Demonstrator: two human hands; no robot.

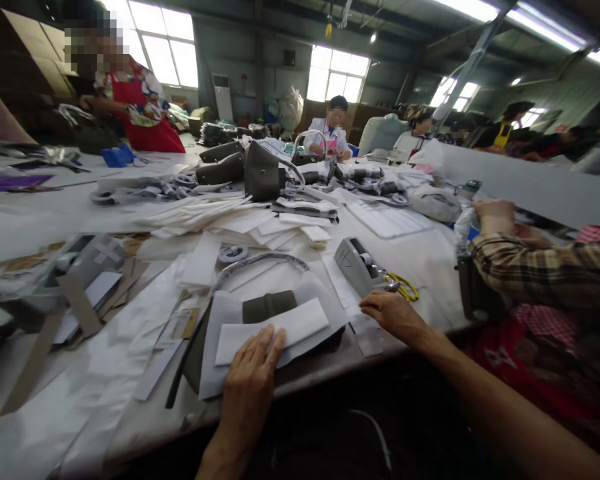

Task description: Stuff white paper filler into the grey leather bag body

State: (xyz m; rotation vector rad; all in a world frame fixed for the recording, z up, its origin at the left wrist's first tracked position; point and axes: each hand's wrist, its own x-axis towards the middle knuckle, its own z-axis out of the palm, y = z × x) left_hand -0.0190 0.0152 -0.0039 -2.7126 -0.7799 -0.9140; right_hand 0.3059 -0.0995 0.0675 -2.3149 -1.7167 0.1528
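A white foam strip (275,331) lies across a dark green handbag (269,307) that rests on a pale wrapping sheet (211,373). My left hand (250,380) lies on the strip's near edge, fingers stretched out flat. The bag's handle (260,259), covered in clear wrap, arches behind it. To the right stands a grey tape dispenser (356,267). My right hand (397,319) is at its front end, fingers bent and pressed together; whatever is between them is too small to make out. Yellow cord (405,287) hangs at the dispenser beside that hand.
Stacked white foam sheets (240,223) and finished-looking dark bags (263,170) fill the table behind. Left are another tape dispenser (97,257) and grey card strips (77,303). A co-worker's plaid sleeve (525,267) is close on the right; other people work farther back.
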